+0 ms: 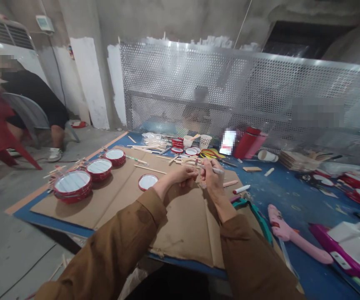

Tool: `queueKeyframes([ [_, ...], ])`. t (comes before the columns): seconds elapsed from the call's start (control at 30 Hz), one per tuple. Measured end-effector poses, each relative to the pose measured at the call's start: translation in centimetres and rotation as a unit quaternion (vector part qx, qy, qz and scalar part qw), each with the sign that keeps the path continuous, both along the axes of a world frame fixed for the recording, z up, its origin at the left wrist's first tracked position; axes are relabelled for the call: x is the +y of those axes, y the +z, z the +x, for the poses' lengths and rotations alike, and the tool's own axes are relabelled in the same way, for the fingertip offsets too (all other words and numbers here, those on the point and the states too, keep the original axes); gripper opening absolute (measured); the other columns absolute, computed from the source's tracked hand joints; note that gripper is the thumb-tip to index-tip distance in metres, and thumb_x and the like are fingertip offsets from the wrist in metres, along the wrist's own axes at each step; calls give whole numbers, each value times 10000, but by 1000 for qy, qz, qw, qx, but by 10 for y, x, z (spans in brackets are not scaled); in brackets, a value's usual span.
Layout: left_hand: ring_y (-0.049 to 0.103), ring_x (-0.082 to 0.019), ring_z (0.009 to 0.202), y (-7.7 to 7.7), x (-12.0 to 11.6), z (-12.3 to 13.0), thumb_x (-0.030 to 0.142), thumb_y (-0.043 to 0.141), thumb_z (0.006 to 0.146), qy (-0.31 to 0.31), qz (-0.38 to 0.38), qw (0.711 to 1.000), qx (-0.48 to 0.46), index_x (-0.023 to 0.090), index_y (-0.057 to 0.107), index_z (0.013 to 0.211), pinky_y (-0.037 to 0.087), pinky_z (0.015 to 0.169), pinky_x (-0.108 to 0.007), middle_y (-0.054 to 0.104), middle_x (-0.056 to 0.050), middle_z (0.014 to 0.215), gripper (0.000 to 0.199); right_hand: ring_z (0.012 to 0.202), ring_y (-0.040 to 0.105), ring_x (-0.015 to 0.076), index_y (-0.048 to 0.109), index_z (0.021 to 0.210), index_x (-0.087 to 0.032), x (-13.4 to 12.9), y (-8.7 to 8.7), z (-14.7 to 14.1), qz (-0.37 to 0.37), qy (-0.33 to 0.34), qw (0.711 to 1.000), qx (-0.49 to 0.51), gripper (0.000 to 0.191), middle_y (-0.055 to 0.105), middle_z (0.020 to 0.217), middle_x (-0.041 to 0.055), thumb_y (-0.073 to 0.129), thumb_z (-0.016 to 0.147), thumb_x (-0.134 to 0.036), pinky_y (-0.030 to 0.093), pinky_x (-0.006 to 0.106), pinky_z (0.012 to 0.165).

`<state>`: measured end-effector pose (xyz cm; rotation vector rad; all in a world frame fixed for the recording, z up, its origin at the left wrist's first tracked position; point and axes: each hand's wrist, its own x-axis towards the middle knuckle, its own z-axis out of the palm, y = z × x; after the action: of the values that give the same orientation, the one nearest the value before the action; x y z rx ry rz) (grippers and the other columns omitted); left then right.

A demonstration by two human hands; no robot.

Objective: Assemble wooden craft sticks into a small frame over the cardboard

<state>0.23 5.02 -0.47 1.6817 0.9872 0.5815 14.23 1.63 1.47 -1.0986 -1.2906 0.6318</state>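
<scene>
Over the cardboard sheet [180, 233], my two hands are close together. My left hand [186, 176] is closed, its fingertips pinching a small thin stick [196, 163] that stands upright. A pen-like marker [216, 170] with a pale barrel is held in my right hand [213, 177], tip toward the left hand. A small round red-rimmed disc [148, 182] with a white top lies left of my left hand. Further left stand three red drum-like rounds, the largest [73, 185] nearest. Wooden sticks [150, 169] lie behind the hands.
A red-capped marker [241, 189], a pink glue gun [295, 237] and a purple power strip [345, 254] are on the right. Behind are paper cups [205, 141], a lit phone [228, 141] and a red bottle [246, 142]. A seated person [33, 87] is far left.
</scene>
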Motion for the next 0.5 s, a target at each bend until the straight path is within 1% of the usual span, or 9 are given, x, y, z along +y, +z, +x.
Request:
queueKeyframes([
  [0.1,432,-67,392,0,1,0,542,578,965,-4,3,1000,6,171,542,733,316,414,-191,504,28,508,439,356,399,97,520,718,-244,-1,2,0,2,-1,1000,-3,535,487,464,-77,589,821,-764,354,232,368],
  [0.23,434,-73,398,2,0,0,497,554,983,-6,-3,1000,5,171,553,754,324,419,-196,506,30,512,399,353,396,101,541,735,-241,-1,2,-2,-11,7,1000,12,546,488,461,-78,603,793,-780,339,231,354],
  [0.33,419,-70,387,4,-3,0,510,563,975,-5,-3,1000,-2,171,566,779,317,411,-195,505,40,513,392,362,416,103,550,740,-237,-1,0,-2,-13,12,1000,8,544,498,469,-77,613,789,-775,339,226,361],
  [0.5,421,-66,385,4,-3,0,513,572,977,-8,4,1000,-1,177,533,748,315,408,-198,507,34,514,409,370,425,103,547,738,-235,0,0,-2,-9,1,1000,6,552,500,475,-77,605,789,-782,346,226,370],
])
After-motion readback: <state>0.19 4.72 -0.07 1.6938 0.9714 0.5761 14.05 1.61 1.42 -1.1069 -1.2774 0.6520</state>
